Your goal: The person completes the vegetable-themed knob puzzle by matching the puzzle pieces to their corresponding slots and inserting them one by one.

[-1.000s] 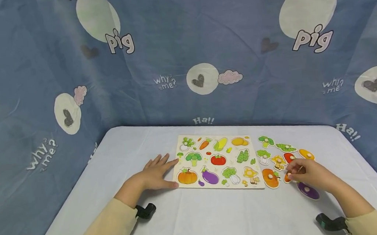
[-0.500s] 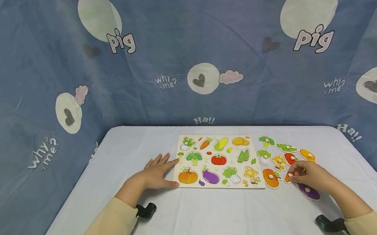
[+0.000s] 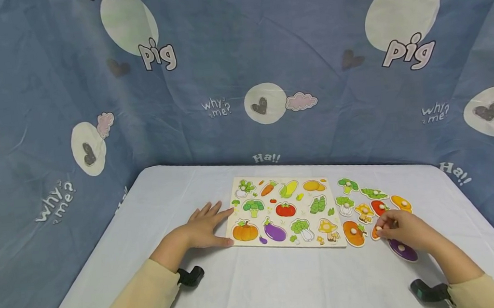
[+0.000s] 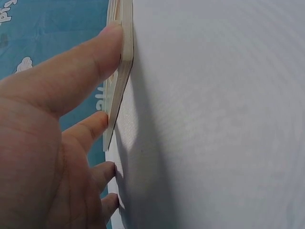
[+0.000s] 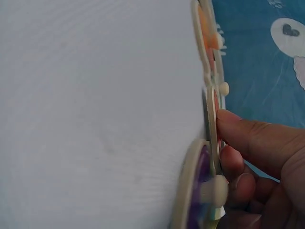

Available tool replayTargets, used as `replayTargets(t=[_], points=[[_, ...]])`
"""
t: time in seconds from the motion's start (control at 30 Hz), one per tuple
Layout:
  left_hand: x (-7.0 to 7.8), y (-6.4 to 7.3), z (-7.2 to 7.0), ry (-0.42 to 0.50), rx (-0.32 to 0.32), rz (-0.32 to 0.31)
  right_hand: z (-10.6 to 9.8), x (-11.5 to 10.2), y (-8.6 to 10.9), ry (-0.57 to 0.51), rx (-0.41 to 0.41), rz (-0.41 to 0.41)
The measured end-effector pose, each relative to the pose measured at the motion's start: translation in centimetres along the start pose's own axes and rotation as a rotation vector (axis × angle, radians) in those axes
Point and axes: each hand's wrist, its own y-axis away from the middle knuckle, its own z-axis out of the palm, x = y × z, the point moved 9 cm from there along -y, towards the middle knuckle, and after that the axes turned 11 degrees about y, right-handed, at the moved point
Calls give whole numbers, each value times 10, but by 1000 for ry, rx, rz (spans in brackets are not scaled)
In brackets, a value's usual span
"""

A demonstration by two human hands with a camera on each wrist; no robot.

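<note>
A wooden vegetable puzzle board (image 3: 303, 210) lies flat in the head view. My left hand (image 3: 207, 227) is spread beside it. In the left wrist view, its thumb (image 4: 107, 47) and index finger touch the board's edge. To the right, the thumb and index finger of my right hand (image 3: 405, 228) pinch an orange puzzle piece (image 3: 375, 234), mostly hidden by them; its pale knob shows at the fingertips. The other fingers curl beneath. A purple eggplant piece (image 3: 408, 252) lies just below that hand, and a pumpkin piece (image 3: 350, 237) to its left.
Several knobbed pieces lie close together right of the board, among them a broccoli piece (image 3: 344, 186), a mushroom piece (image 3: 360, 209), a bok choy piece (image 3: 342, 201) and a yellow piece (image 3: 399, 201). A blue patterned cloth (image 3: 204, 56) hangs behind the white table (image 3: 266, 292).
The fingertips of my right hand have shifted only slightly over the orange piece. The left hand stays in place at the board, and the other pieces lie as before.
</note>
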Motion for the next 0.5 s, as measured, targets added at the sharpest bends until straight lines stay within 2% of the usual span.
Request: replayTargets(t=[0.2, 0.5], points=[[-1, -1, 1, -3, 1, 8, -8, -7, 2, 3, 24, -40], [1, 0, 0, 4, 1, 11, -24, -33, 2, -8, 48, -124]])
